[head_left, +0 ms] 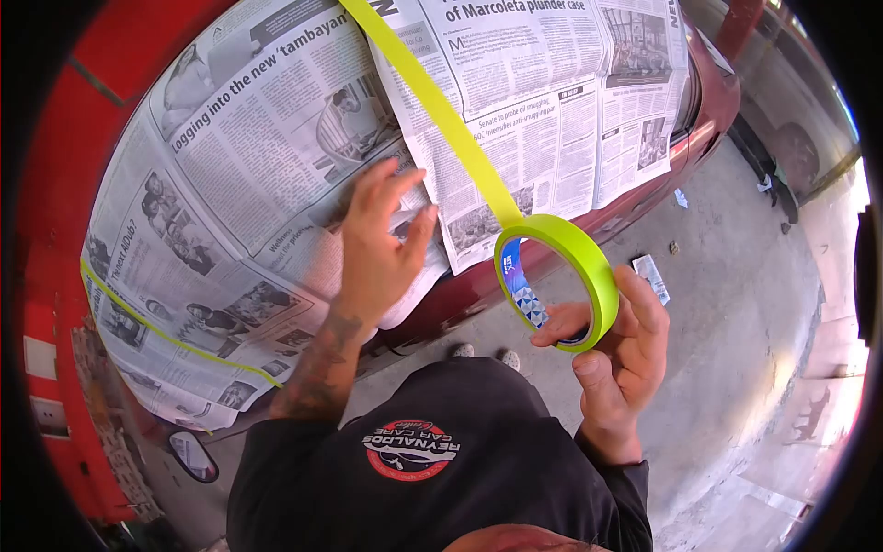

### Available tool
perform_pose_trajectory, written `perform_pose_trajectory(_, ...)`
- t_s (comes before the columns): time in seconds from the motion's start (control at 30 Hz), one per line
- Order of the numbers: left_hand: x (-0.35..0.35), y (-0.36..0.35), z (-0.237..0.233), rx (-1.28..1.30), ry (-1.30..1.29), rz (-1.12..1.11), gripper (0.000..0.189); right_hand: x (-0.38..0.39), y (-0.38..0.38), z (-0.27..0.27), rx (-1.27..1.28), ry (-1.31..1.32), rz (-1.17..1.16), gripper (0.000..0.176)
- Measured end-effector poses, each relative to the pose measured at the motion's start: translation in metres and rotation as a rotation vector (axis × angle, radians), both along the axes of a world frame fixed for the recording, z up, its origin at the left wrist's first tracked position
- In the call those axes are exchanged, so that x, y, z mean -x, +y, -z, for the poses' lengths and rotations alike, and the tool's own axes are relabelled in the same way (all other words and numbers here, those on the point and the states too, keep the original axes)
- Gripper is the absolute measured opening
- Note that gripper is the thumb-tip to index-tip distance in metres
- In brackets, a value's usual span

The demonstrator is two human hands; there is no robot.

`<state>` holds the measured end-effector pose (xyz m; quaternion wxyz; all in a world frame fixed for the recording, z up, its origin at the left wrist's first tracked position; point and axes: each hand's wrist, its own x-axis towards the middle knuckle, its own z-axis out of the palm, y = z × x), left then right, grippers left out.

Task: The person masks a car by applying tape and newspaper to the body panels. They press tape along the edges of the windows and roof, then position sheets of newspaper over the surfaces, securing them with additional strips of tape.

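My right hand point(625, 354) grips a roll of yellow-green masking tape point(600, 276), with fingers through its core and the thumb outside. From the roll a strip of tape point(446, 120) runs taut up and left over the newspaper sheets point(533, 74), crossing near where two sheets overlap. My left hand point(379, 244) is open, fingers spread, over the left newspaper point(267, 129) beside the overlapping edge. The newspapers drape over a dark red car point(713, 101), hiding much of its bodywork.
Another tape strip point(184, 340) crosses the lower left newspaper. A side mirror point(193, 455) sticks out at lower left. On the concrete floor point(727, 304) lies a scrap of printed paper point(650, 279). A red wall point(55, 184) stands along the left.
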<state>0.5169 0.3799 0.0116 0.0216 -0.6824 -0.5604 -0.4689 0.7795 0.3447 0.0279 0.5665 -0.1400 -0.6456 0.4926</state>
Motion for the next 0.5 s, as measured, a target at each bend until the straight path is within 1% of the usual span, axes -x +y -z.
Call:
perform_pose_trajectory(0.03,-0.006,-0.005,0.013,0.008,0.009,-0.022,0.035,0.000,0.001,0.000,-0.002,0.002,0.005,0.067)
perform_pose_trajectory(0.07,-0.010,-0.009,0.028,0.070,0.013,-0.027,0.041,0.000,0.002,0.000,-0.006,0.004,0.008,0.067)
perform_pose_trajectory(0.17,-0.020,-0.008,0.059,0.182,0.028,-0.038,0.045,-0.001,0.005,0.002,-0.029,-0.019,0.017,0.067)
perform_pose_trajectory(0.2,-0.022,-0.007,0.065,0.273,-0.105,0.062,0.046,-0.001,0.006,0.002,-0.040,-0.032,0.021,0.066)
perform_pose_trajectory(0.3,-0.028,0.002,0.104,0.444,-0.403,0.197,0.042,0.001,0.007,0.002,-0.035,-0.081,0.059,0.064)
perform_pose_trajectory(0.33,-0.031,0.001,0.111,0.449,-0.447,0.257,0.038,0.002,0.007,0.002,-0.021,-0.098,0.082,0.063)
perform_pose_trajectory(0.37,-0.036,0.000,0.124,0.474,-0.572,0.295,0.034,0.004,0.008,0.004,-0.007,-0.116,0.106,0.062)
perform_pose_trajectory(0.43,-0.041,0.004,0.151,0.468,-0.718,0.363,0.030,0.007,0.008,0.012,0.032,-0.135,0.154,0.059)
perform_pose_trajectory(0.5,-0.039,0.010,0.173,0.518,-0.811,0.360,0.028,0.013,0.008,0.023,0.081,-0.142,0.199,0.056)
